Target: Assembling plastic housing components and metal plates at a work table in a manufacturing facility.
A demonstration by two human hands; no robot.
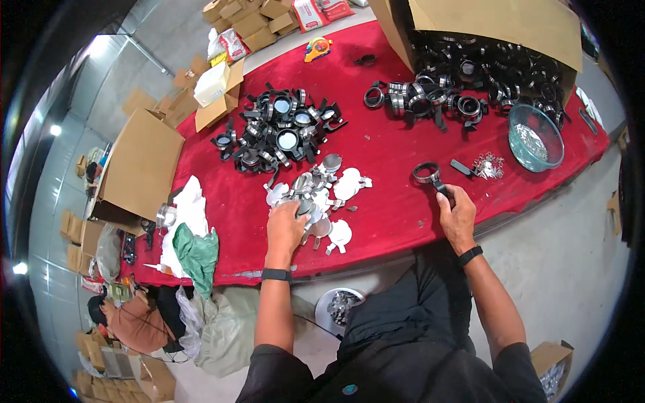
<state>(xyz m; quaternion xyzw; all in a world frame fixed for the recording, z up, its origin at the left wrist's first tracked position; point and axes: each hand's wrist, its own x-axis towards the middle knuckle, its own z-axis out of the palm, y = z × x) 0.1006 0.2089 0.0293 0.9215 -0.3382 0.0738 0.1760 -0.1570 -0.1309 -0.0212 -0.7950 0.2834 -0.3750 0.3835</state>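
Note:
My right hand (pixel 458 213) is closed round the black handle of a ring-shaped part (pixel 426 173), its metal-lined ring pointing away from me. To the left, my left hand (pixel 285 230) reaches into a heap of flat round metal discs with small tabs (pixel 348 185). Its thumb and fingers close on a grey disc (pixel 309 209) at the near side of the heap. Beyond that heap lies a big pile of black-handled ring parts (pixel 287 140), several with shiny discs in them. Small metal clips (pixel 488 166) and a dark flat piece (pixel 461 168) lie right of the ring part.
A tipped cardboard box (pixel 497 23) spills more black ring parts at the far right. Near it stands a glass bowl (pixel 535 138) of small metal pieces. White and green cloths (pixel 196 255) lie at left on the red-covered table (pixel 376 235). Another person (pixel 138 322) sits lower left.

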